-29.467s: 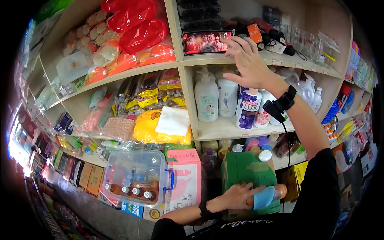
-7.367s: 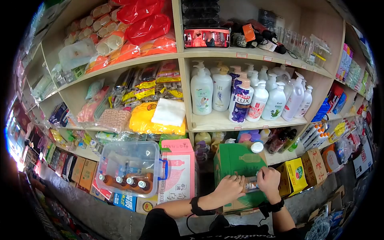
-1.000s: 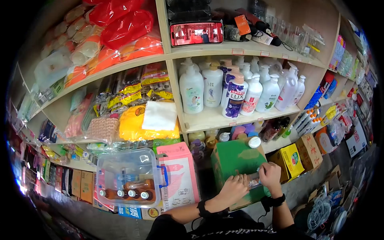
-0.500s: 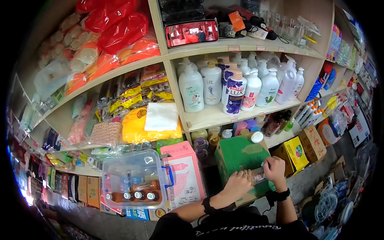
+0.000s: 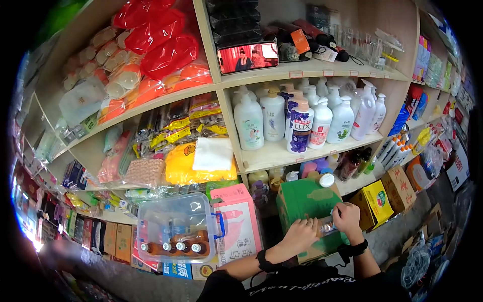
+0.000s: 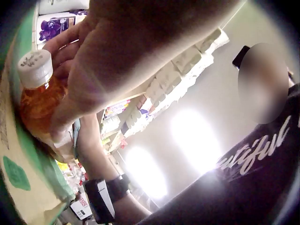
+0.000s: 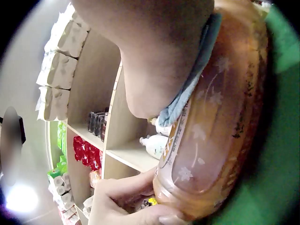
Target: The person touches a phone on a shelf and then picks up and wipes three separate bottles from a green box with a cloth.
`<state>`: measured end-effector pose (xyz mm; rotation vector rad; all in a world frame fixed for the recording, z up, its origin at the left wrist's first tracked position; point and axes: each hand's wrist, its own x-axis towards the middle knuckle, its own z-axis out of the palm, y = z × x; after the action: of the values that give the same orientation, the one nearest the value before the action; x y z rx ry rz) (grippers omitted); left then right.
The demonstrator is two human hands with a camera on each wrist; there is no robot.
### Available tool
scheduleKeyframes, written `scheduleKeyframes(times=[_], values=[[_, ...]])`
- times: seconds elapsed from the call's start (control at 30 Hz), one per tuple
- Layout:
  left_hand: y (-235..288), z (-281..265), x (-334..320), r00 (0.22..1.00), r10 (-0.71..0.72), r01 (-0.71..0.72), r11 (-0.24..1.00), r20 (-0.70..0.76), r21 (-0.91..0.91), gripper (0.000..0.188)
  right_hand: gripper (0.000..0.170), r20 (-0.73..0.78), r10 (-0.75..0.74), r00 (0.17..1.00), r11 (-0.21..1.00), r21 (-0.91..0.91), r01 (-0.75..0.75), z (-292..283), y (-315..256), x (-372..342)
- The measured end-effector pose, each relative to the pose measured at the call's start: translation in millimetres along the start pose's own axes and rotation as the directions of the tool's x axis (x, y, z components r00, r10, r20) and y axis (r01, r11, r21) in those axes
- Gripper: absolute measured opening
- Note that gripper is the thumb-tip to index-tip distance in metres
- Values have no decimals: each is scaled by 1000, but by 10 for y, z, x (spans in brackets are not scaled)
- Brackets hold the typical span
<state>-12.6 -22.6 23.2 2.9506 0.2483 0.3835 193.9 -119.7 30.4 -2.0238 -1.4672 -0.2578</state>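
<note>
A bottle of amber drink [image 5: 327,226] with a white cap [image 6: 35,68] lies on its side on top of a green carton [image 5: 307,199]. My left hand [image 5: 301,235] grips the bottle, its thumb and fingers round the body near the cap in the left wrist view. At the other end, my right hand [image 5: 347,219] holds a folded blue cloth [image 7: 192,79] against the bottle's side. White flower shapes [image 7: 213,97] and small dark print show on the bottle in the right wrist view. The right fingertips are hidden behind the cloth.
Left of the carton, a clear plastic bin [image 5: 173,214] with a blue handle holds several similar bottles [image 5: 183,246], beside a pink carton [image 5: 241,221]. Shelves ahead carry pump bottles [image 5: 302,123] and a phone [image 5: 249,58] playing video. A yellow box [image 5: 375,204] stands at right.
About thirty seconds ago my right hand was up at the phone while my left held the bottle; now both are on the bottle. Over the last second the hands barely shift; the head view moves slightly.
</note>
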Motion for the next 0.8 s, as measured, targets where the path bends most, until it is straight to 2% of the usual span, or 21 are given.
scheduleKeyframes(times=[0.1, 0.17, 0.27, 0.43, 0.63, 0.8], values=[[-15, 9, -2, 1000, -8, 8, 1000, -29, -8, 74, 21, 46, 12, 999, 1000, -27, -11, 7, 22, -7], [-5, 2, -11, 998, -1, 1, 1000, -57, 0, 74, 22, -5, 24, 1000, 1000, 1, -24, 26, 17, -24], [61, -21, -16, 1000, 17, -16, 1000, -11, 24, 76, 20, -46, 18, 999, 998, 60, -16, -64, -91, -50], [68, 24, -25, 998, 46, -37, 986, -52, 160, 76, 20, -60, -16, 998, 999, 45, 19, -68, -56, -43], [48, -23, -10, 999, -8, 9, 999, -33, 48, 76, 23, -45, 8, 999, 1000, 28, -7, 6, -1, -57], [84, -19, -15, 1000, 3, -1, 995, -25, 103, 77, 23, -19, 22, 1000, 1000, -2, -22, -41, -17, -84]])
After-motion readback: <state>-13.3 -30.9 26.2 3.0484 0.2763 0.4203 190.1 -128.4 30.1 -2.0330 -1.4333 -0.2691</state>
